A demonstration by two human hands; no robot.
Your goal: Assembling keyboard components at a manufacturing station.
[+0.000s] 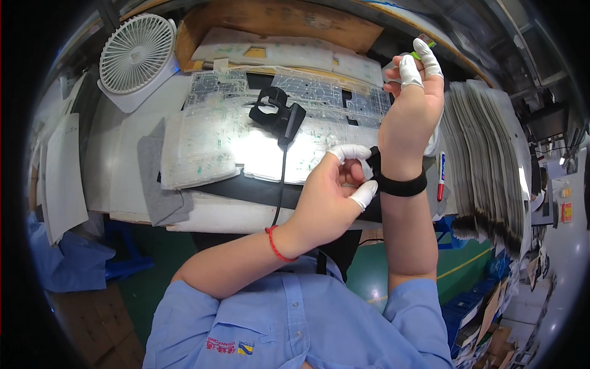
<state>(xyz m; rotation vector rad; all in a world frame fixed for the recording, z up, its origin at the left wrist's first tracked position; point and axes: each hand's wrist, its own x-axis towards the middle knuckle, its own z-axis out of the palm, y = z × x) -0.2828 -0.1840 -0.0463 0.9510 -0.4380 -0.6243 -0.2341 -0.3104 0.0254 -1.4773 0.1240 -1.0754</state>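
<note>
My left hand [330, 200], with white finger cots and a red cord bracelet [275, 244], is closed at my right wrist. Its thumb and fingertips grip the end of a black wrist strap [402, 186], which wraps around that wrist. My right hand [413, 104] is raised, palm turned up, its fingers loosely bent and apart, white cots on two of them; I see nothing held in it. In front of me, a black clip-like device [278, 117] with a ring and a cable rests on stacked clear plastic sheets [203, 144] marked with fine lines.
A white fan [136, 58] stands at the back left. A grey cloth [161, 178] hangs over the front edge of the table [215, 215]. To the right are a red-and-white marker [441, 178] and a tall row of thin sheets [488, 154]. Cardboard [276, 27] lines the back.
</note>
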